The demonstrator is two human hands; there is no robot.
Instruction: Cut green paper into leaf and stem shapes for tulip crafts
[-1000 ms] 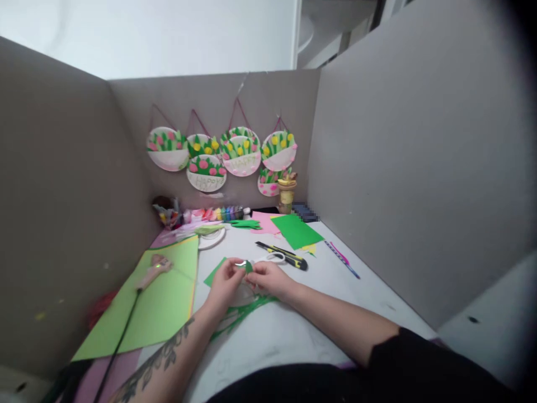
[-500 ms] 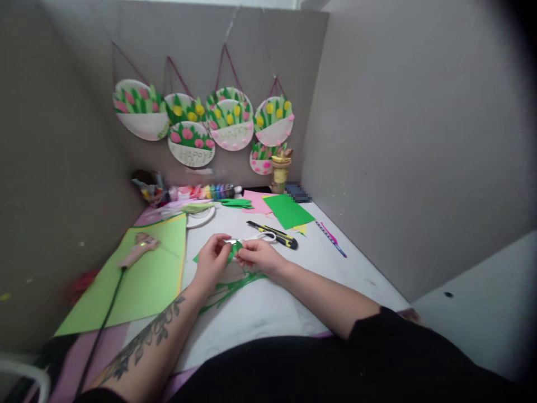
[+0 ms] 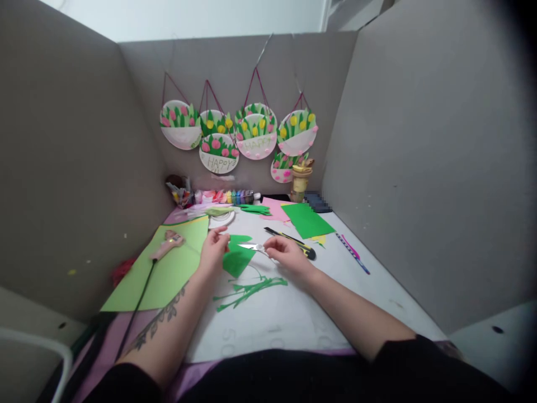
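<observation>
My right hand (image 3: pixel 288 253) grips a small pair of scissors (image 3: pixel 253 247) by the handles, with the blades pointing left. Closed at the fingertips, my left hand (image 3: pixel 215 246) pinches a narrow green paper piece (image 3: pixel 240 239) with a rounded end. Under the scissor blades lies a larger green paper piece (image 3: pixel 238 263), partly overlapped by them. Thin green paper offcuts (image 3: pixel 251 288) are heaped on the white table just in front of both hands. A yellow-and-black utility knife (image 3: pixel 309 252) rests behind my right hand, which partly covers it.
A pink glue gun (image 3: pixel 168 246) lies on light green sheets (image 3: pixel 138 291) at left, its cord trailing forward. Green sheet (image 3: pixel 308 220), pink paper (image 3: pixel 277 209), pens (image 3: pixel 353 254) and a white paper plate (image 3: pixel 222 219) surround the work. Decorated plates (image 3: pixel 255 146) hang on the back panel.
The hands have moved apart, and the scissors and the green pieces between them now show plainly. The whole view has shifted, so the scene sits further right.
</observation>
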